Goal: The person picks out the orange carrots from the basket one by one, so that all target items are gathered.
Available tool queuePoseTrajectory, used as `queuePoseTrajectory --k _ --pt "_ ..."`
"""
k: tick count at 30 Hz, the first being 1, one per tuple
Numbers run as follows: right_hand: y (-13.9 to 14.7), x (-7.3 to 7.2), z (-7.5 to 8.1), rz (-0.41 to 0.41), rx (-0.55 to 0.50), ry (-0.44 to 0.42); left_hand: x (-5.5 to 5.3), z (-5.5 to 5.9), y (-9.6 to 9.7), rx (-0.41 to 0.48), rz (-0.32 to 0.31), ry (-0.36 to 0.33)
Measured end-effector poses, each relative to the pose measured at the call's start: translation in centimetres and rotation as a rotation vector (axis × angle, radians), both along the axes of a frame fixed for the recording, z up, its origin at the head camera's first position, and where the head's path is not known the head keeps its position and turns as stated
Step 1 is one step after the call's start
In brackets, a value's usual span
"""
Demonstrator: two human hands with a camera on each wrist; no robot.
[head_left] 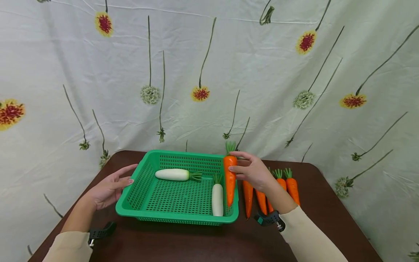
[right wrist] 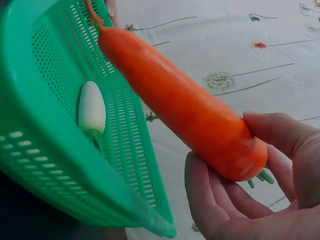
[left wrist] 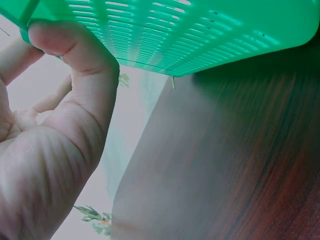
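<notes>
My right hand (head_left: 253,173) pinches a carrot (head_left: 230,178) near its leafy top between thumb and fingers. The carrot hangs tip down and overlaps the right rim of a green plastic basket (head_left: 170,219) in the head view. My left hand (head_left: 109,187) is at the basket's left side, with thumb and fingertips at the rim; in the left wrist view the thumb (left wrist: 52,37) lies against the green edge. Inside the basket, one white radish (head_left: 172,174) lies crosswise at the back left, and another white radish (head_left: 217,200) lies lengthwise near the right wall.
Several more carrots (head_left: 248,198) lie side by side on the dark brown table (head_left: 183,243), right of the basket and partly hidden by the right forearm. A pale floral cloth (head_left: 183,54) hangs behind the table.
</notes>
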State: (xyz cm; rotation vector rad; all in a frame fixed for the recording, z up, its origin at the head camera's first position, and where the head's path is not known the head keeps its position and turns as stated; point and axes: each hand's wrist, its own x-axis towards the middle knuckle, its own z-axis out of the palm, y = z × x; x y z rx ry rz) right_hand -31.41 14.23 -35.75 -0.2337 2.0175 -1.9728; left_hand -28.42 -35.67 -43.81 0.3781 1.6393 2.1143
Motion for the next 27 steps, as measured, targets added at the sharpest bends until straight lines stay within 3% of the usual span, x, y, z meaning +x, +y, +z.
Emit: queuePoseTrajectory --k 8,27 --pt "2.3 0.4 -0.7 -0.001 -0.039 0.046 0.0 0.1 0.1 -0.004 0.01 0.003" --pt "6.9 0.9 -1.7 -0.012 -0.005 0.12 0.2 0.0 0.1 -0.011 0.027 -0.005"
